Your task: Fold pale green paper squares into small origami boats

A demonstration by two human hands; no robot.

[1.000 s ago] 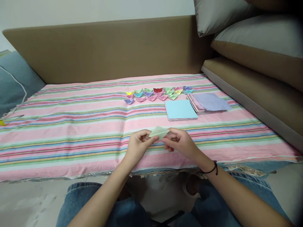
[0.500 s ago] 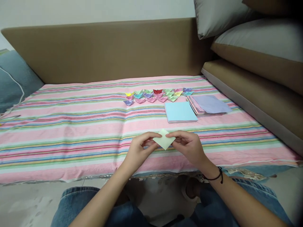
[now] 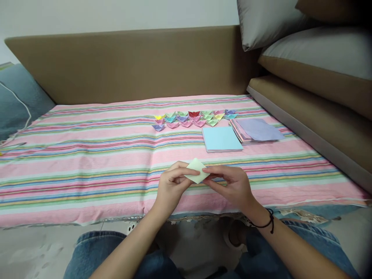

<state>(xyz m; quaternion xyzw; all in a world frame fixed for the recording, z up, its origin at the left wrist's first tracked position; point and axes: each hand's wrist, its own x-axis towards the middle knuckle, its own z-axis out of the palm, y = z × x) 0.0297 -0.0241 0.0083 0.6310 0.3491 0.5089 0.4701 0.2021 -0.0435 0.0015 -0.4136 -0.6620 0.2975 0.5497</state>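
A small pale green folded paper (image 3: 196, 166), diamond-shaped, is held up over the near part of the striped cloth. My left hand (image 3: 176, 180) pinches it from the left, with a finger lying across its face. From the other side my right hand (image 3: 229, 182) grips its right corner between thumb and forefinger. Beyond the hands lies a stack of light blue square paper (image 3: 223, 138). To its right is a looser stack with a lavender sheet (image 3: 258, 129) on top. Several small folded paper boats (image 3: 194, 114) in many colours stand in rows farther back.
Pink striped cloth (image 3: 87, 162) covers the seat. A brown backrest (image 3: 139, 64) rises behind it, and cushions (image 3: 316, 54) are piled at the right. A white cable (image 3: 21, 102) runs along the left side. Its front edge hangs just above my knees.
The folded paper has shifted slightly left between my hands. My left fingers have moved further across its face, and my right fingertips have slid inward a little.
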